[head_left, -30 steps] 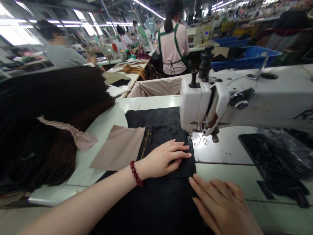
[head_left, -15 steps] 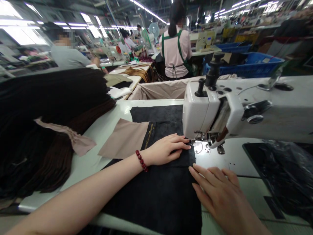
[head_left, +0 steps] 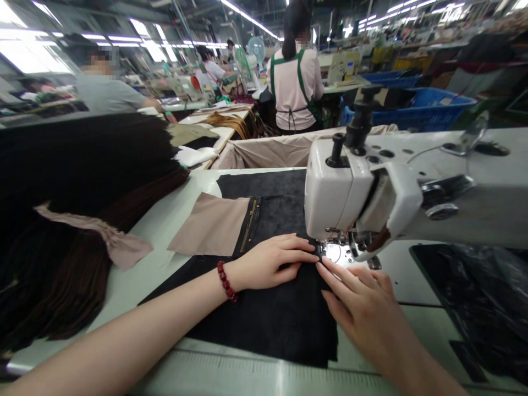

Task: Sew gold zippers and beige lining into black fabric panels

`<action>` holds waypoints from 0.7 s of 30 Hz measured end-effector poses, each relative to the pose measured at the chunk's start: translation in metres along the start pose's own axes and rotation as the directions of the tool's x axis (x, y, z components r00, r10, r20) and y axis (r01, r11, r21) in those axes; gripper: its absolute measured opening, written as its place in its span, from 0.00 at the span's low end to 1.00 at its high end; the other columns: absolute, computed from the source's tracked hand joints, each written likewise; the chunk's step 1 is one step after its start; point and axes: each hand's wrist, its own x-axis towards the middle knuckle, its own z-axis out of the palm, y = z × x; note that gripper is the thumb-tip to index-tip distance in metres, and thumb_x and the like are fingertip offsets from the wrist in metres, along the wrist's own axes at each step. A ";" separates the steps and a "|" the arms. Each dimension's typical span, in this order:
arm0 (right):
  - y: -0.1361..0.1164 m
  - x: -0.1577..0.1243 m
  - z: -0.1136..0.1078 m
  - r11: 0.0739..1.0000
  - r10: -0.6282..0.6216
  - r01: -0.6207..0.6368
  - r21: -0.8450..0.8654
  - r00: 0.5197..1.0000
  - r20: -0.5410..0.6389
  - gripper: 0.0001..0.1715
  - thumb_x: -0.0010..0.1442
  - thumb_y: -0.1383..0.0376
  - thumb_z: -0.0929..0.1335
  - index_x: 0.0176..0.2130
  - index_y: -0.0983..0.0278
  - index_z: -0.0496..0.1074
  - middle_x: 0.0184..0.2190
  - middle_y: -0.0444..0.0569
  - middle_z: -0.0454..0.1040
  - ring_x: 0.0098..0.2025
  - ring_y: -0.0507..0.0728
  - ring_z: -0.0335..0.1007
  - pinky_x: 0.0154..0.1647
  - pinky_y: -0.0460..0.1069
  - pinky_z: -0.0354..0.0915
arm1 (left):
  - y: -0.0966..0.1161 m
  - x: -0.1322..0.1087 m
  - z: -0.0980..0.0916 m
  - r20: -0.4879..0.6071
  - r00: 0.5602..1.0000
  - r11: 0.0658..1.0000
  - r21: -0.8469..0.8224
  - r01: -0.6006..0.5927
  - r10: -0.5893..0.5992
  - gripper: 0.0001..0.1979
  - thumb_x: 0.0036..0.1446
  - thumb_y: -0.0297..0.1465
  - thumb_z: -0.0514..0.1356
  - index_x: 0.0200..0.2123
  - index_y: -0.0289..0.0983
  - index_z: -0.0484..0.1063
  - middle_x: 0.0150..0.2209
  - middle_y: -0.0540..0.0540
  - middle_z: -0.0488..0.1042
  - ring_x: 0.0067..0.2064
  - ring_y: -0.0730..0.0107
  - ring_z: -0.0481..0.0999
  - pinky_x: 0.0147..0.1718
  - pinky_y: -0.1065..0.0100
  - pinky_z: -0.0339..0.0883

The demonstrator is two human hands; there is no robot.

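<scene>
Black fabric (head_left: pixel 264 324) lies flat on the pale table, its right edge running under the presser foot of a white sewing machine (head_left: pixel 330 192). My left hand (head_left: pixel 276 261) rests palm down on the fabric, fingers stretched toward the foot. At the fabric's right edge, just in front of the foot, my right hand (head_left: pixel 361 300) lies with its fingers extended. The fingertips of both hands nearly meet there. A beige cloth piece (head_left: pixel 212 223) sits on the black fabric beyond my left hand, joined to a dark zipper (head_left: pixel 249 225).
A tall stack of dark fabric (head_left: pixel 82 181) stands at the left, with a beige strip (head_left: pixel 103 234) on it. Clear plastic over dark material (head_left: pixel 478 297) lies at the right. Farther back are a blue crate (head_left: pixel 433 110) and a person in a green apron (head_left: pixel 292 82).
The black fabric and beige piece have shifted away from me, uncovering a ruler marking at the table's front edge. My right hand has moved forward, closer to the left fingertips.
</scene>
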 end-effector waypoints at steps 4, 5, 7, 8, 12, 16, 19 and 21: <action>-0.001 0.000 0.000 1.000 -0.003 0.003 0.012 1.000 -0.020 0.18 0.68 0.63 0.62 0.55 0.56 0.72 0.54 0.43 0.75 0.47 0.56 0.70 0.50 0.57 0.54 | -0.009 0.001 0.000 -0.001 1.000 1.000 -0.010 -0.014 0.014 0.22 0.62 0.25 0.54 0.58 0.45 0.68 0.58 0.45 0.70 0.60 0.63 0.68 0.63 0.56 0.59; -0.001 0.000 0.000 1.000 0.003 -0.002 0.011 1.000 -0.018 0.18 0.68 0.63 0.62 0.56 0.56 0.71 0.54 0.43 0.75 0.47 0.56 0.70 0.50 0.57 0.54 | -0.012 0.003 -0.001 -0.001 1.000 1.000 -0.008 -0.017 0.017 0.22 0.62 0.25 0.54 0.58 0.45 0.68 0.58 0.45 0.70 0.60 0.63 0.68 0.62 0.56 0.60; -0.001 0.000 0.001 1.000 0.014 -0.014 0.012 1.000 -0.014 0.20 0.68 0.63 0.63 0.57 0.56 0.69 0.55 0.42 0.74 0.47 0.56 0.69 0.50 0.57 0.54 | -0.016 0.005 -0.002 0.001 1.000 1.000 -0.003 -0.023 0.023 0.22 0.62 0.24 0.54 0.58 0.44 0.69 0.58 0.44 0.70 0.59 0.63 0.68 0.62 0.57 0.60; -0.001 0.000 0.001 1.000 0.018 -0.018 0.013 1.000 -0.011 0.20 0.68 0.63 0.63 0.58 0.56 0.69 0.55 0.41 0.74 0.47 0.56 0.69 0.49 0.56 0.54 | -0.017 0.006 -0.002 0.003 1.000 1.000 0.001 -0.022 0.022 0.21 0.62 0.24 0.54 0.58 0.43 0.69 0.58 0.44 0.70 0.59 0.63 0.68 0.62 0.57 0.60; -0.001 0.000 0.004 0.999 0.024 -0.024 0.022 0.999 -0.024 0.20 0.68 0.64 0.63 0.58 0.56 0.69 0.55 0.40 0.74 0.47 0.57 0.69 0.48 0.56 0.55 | -0.017 0.006 -0.001 0.006 1.000 1.000 0.020 -0.020 0.020 0.21 0.62 0.25 0.55 0.57 0.42 0.69 0.58 0.44 0.70 0.60 0.63 0.67 0.62 0.58 0.58; -0.001 0.001 0.003 0.999 0.021 -0.020 0.033 0.999 -0.033 0.20 0.68 0.64 0.62 0.57 0.56 0.70 0.55 0.41 0.74 0.47 0.57 0.68 0.48 0.55 0.55 | -0.016 0.005 0.000 0.001 1.000 0.999 0.027 -0.020 0.020 0.21 0.62 0.25 0.55 0.57 0.42 0.69 0.57 0.44 0.70 0.60 0.63 0.67 0.62 0.58 0.59; -0.002 0.001 0.002 0.999 0.017 -0.016 0.032 0.999 -0.041 0.19 0.68 0.64 0.62 0.57 0.57 0.70 0.55 0.41 0.74 0.47 0.57 0.68 0.48 0.55 0.55 | -0.016 0.006 0.000 0.016 0.999 0.999 0.030 -0.030 0.029 0.22 0.61 0.24 0.54 0.58 0.42 0.68 0.60 0.45 0.68 0.62 0.62 0.65 0.63 0.57 0.57; -0.002 0.001 0.003 0.999 0.017 -0.016 0.032 0.999 -0.039 0.19 0.69 0.64 0.62 0.57 0.57 0.70 0.55 0.41 0.74 0.48 0.56 0.68 0.49 0.55 0.54 | -0.017 0.006 0.000 0.037 0.999 0.999 0.035 -0.033 0.031 0.22 0.61 0.24 0.54 0.57 0.41 0.68 0.61 0.46 0.67 0.64 0.62 0.63 0.65 0.56 0.54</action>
